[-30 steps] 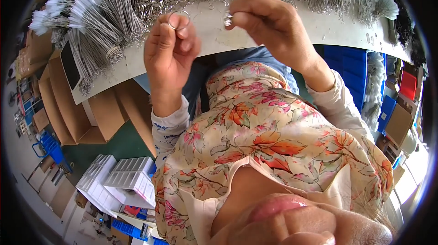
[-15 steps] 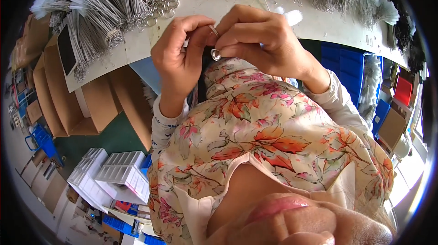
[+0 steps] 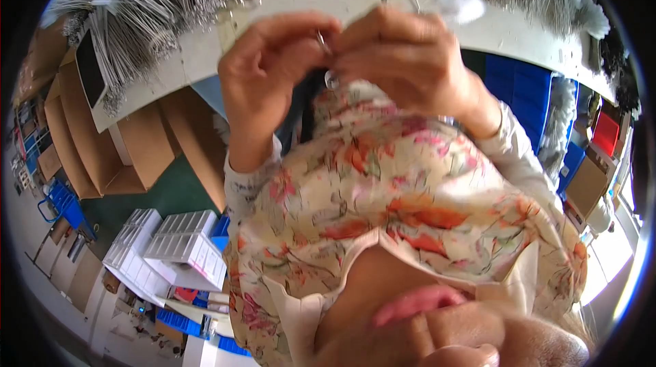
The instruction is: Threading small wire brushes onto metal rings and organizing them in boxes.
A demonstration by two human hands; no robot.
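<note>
My left hand [image 3: 270,83] and my right hand [image 3: 406,59] meet fingertip to fingertip just in front of my flowered blouse [image 3: 410,182]. A small metal ring [image 3: 320,40] is pinched in my left hand's fingers. My right hand's fingers pinch a small silver piece [image 3: 332,81] that hangs just below the ring. Both hands are raised above the edge of the white table [image 3: 205,59]. How the ring and the piece touch is hidden by my fingers.
Bundles of thin grey wire parts [image 3: 137,5] lie fanned across the table top. Brown cardboard boxes [image 3: 137,152] stand under the table at the left. White compartment trays [image 3: 184,247] lie on the floor, and blue bins [image 3: 526,90] stand at the right.
My hands came together from apart, then drew closer to my body. The ring and the silver piece, first held separately, now sit next to each other between my fingertips.
</note>
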